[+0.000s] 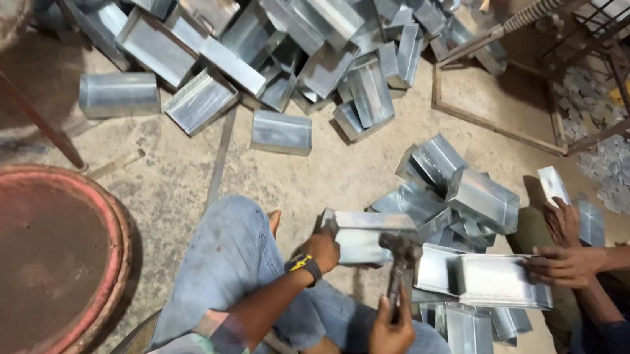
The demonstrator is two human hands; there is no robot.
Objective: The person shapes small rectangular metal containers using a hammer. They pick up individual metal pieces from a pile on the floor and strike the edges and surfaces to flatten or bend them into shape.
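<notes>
We wear faded blue jeans (237, 269), creased at the knee, in the lower middle of the frame. A black wristband with a yellow mark (303, 265) circles our left wrist. At the bottom edge a pale, multicoloured printed sleeve (195, 346) shows; our forearms and foot are bare.

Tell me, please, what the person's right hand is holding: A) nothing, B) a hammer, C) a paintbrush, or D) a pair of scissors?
B: the right hand has its grip on the handle of a hammer, whose head sits at the sheet-metal box steadied by the left hand.
</notes>
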